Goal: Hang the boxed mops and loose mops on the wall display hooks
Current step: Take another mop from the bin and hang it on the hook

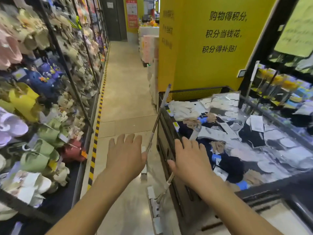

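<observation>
Two loose mops lean against the black wire bin (pixel 165 126). One long grey mop handle (pixel 162 106) slants from the bin's near corner down behind my left hand (pixel 125 155), which is spread open just left of it. The second mop handle (pixel 169 179) runs under my right hand (pixel 189 160) to a white mop head (pixel 153 199) on the floor. My right hand's fingers lie straight over that handle; whether they touch it I cannot tell. The wall display (pixel 279 83) with hanging goods is at the right.
A rack of slippers (pixel 42 116) lines the left side behind a yellow-black floor stripe (pixel 98 126). The bin holds bagged socks (pixel 237 129). A yellow pillar (pixel 203 48) stands behind the bin. The tiled aisle (pixel 125 82) runs ahead between them.
</observation>
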